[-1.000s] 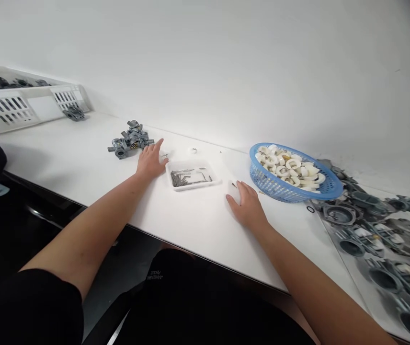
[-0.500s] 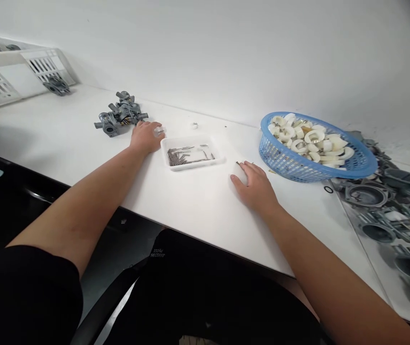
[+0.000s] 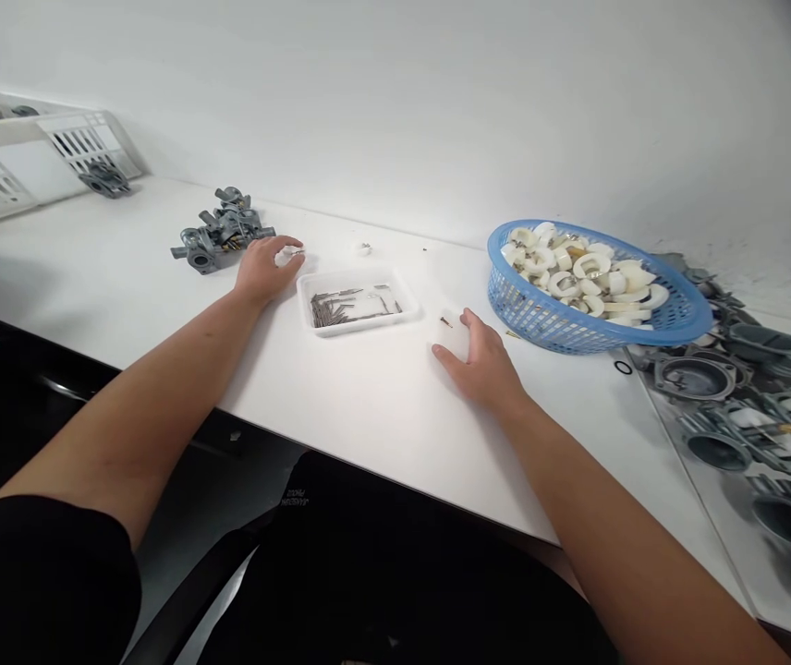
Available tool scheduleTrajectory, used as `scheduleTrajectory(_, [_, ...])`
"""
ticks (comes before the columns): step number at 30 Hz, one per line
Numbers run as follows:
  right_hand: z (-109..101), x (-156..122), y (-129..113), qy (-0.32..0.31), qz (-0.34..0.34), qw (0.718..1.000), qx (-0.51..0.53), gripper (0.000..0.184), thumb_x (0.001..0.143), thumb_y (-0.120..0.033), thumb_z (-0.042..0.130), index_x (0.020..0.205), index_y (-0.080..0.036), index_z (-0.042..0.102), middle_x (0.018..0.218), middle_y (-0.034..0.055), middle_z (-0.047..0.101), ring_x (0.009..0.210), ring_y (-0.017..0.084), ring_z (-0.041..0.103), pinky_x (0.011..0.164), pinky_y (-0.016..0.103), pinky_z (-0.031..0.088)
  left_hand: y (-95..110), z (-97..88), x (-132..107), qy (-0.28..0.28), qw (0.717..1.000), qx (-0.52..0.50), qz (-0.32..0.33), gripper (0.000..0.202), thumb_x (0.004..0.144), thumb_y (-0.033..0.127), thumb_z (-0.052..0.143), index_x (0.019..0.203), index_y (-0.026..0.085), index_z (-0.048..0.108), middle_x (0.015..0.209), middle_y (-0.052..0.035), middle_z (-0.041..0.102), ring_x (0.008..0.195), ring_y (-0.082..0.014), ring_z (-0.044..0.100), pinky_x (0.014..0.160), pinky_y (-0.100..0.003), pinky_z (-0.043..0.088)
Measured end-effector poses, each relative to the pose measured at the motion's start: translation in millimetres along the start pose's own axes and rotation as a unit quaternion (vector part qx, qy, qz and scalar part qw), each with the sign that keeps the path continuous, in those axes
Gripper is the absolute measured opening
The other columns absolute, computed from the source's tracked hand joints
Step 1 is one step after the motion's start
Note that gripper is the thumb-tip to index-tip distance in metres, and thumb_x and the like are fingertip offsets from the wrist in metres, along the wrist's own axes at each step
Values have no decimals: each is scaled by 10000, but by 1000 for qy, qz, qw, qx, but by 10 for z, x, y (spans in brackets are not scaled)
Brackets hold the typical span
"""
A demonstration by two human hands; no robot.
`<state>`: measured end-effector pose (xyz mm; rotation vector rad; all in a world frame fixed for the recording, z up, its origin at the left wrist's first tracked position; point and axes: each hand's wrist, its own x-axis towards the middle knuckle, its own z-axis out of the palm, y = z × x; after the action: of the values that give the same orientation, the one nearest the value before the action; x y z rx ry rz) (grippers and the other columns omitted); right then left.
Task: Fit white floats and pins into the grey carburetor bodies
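Observation:
My left hand [image 3: 265, 270] rests on the white table, thumb and forefinger curved around a small clear container [image 3: 291, 252]; its contents are too small to make out. My right hand [image 3: 482, 362] holds a small whitish container [image 3: 452, 340] from its right side, thumb and fingers apart around it. A tiny dark screw-like piece [image 3: 445, 322] shows at this container. Between the hands stands a shallow white tray [image 3: 368, 325] with many thin metal pins [image 3: 330, 309] heaped mostly at its left.
Grey metal castings [image 3: 219, 235] lie beyond my left hand. A blue basket [image 3: 548, 332] of white curved pieces stands at the right, near a black ring [image 3: 623, 368] and more castings [image 3: 718, 453]. A white crate [image 3: 35, 175] sits far left. A small white piece [image 3: 363, 249] lies behind the tray.
My right hand's fingers have drawn back, uncovering more of the whitish container and the dark piece. My left thumb and forefinger now show around the clear container. The whole view has shifted slightly.

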<state>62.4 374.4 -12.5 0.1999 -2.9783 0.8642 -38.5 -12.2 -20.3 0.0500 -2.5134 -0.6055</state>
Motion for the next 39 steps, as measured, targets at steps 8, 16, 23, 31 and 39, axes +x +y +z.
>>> scheduleTrajectory(8, [16, 19, 39, 8, -15, 1000, 8, 804, 876, -506, 544, 1552, -137, 314, 1579, 146, 398, 1502, 345, 292, 1242, 544, 271, -47, -4, 29, -13, 998, -60, -11, 306, 824, 408, 578, 1016, 220, 724, 1141, -61, 681, 1006, -225, 618, 923, -340, 479])
scheduleTrajectory(16, [-9, 14, 11, -6, -11, 1000, -11, 779, 876, -445, 528, 1551, -121, 314, 1584, 146, 392, 1500, 339, 304, 1239, 533, 287, -55, 9, 30, -25, 993, -108, -38, 237, 752, 323, 602, 935, 194, 681, 1188, -60, 654, 906, -191, 644, 888, -321, 505])
scheduleTrajectory(23, [-9, 17, -3, -6, -7, 1000, -20, 787, 878, -464, 525, 1550, -105, 325, 1583, 155, 393, 1499, 348, 302, 1239, 539, 285, 34, -48, 22, -56, 989, -71, -119, 407, 682, 302, 689, 1087, 261, 674, 1074, -31, 662, 975, -227, 607, 907, -342, 472])
scheduleTrajectory(31, [4, 27, 42, 2, -21, 1000, -20, 765, 878, -486, 528, 1534, -132, 354, 1566, 156, 414, 1490, 348, 326, 1230, 540, 306, 51, -129, 15, -86, 978, -116, -148, 415, 644, 309, 716, 1053, 240, 712, 1119, -42, 651, 1057, -250, 575, 982, -349, 452])
scheduleTrajectory(39, [-35, 9, 6, -22, -9, 999, -24, 768, 893, -478, 519, 1546, -123, 329, 1587, 150, 386, 1507, 344, 292, 1238, 540, 289, 65, -176, 4, -117, 974, -96, -165, 464, 647, 448, 776, 1064, 249, 740, 1176, -51, 637, 948, -223, 586, 942, -345, 447])
